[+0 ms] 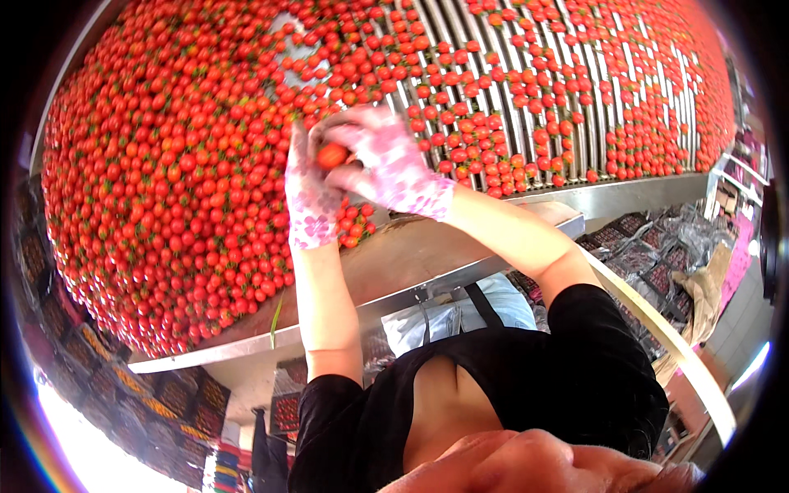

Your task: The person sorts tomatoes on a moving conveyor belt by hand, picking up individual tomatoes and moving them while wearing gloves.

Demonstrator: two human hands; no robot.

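Red cherry tomatoes (164, 164) heap thickly across a metal sorting worktop (460, 255), thinning onto slatted rollers (526, 74) beyond. Both hands wear pink-patterned gloves. Over the edge of the heap, the left hand (311, 197) and right hand (393, 168) meet around one tomato (332, 155), their grip closed on it between the fingertips. Dark crates (131, 386) are stacked below the worktop.

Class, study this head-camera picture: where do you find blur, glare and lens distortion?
In the head view, the right hand in its pink flowered glove is smeared by motion blur, while the small red tomato held between both hands stays fairly sharp; white glare burns out the lower left corner; the fisheye lens bends the grey metal table rim into a curve and blackens the corners.
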